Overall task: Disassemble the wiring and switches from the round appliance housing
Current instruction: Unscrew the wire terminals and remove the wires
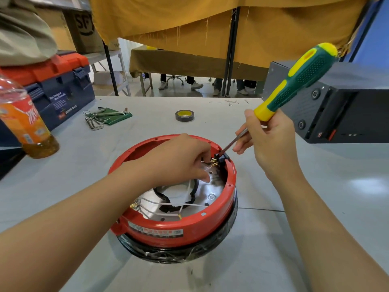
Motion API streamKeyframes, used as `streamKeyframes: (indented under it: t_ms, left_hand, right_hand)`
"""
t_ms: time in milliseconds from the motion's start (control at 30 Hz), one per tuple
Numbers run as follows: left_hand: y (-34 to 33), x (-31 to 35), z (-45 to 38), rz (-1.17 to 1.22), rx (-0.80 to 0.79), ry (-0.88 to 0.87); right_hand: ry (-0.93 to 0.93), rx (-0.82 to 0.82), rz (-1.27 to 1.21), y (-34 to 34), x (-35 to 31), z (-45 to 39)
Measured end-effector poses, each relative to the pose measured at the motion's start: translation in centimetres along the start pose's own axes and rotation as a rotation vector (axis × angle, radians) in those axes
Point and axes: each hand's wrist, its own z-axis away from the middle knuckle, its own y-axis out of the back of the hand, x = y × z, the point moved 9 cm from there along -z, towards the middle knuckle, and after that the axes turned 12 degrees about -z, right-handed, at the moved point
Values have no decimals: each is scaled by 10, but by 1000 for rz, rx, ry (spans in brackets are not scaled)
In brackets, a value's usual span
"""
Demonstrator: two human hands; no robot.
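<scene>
The left hand [179,159] pinched stiff brass terminals [213,161] at the round red plastic housing's [168,228] two o'clock rim, while the right hand [269,142] gripped the green-and-yellow screwdriver [294,81], prying the likely brittle black switch block [222,158].

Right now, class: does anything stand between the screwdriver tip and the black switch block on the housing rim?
Nothing visible does. The right hand holds the screwdriver, whose tip already meets the black switch block at the rim of the red housing. The left hand pinches the brass terminals beside it, inside the housing, not across the shaft's path.

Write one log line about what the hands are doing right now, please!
left hand: pinching brass terminals | right hand: holding screwdriver, tip at black socket | red housing: wires still inside
</scene>
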Motion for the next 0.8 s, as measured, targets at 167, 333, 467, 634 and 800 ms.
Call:
streamKeyframes:
  t_ms: [167,333,467,634,800]
  left_hand:
    - [6,-11,-8,238,50,83]
    - [-2,-16,-16,352,54,152]
    - [-12,-19,-15,395,58,179]
    - [-16,-24,-14,439,47,188]
    - [-15,-23,-13,408,58,174]
  right_hand:
    - [17,-11,3,-1,-2,1]
    - [25,-34,19,-4,-3,2]
    - [45,-59,8,-7,-7,3]
    - [94,-117,44,-16,-13,5]
    - [134,-197,119,-27,-17,8]
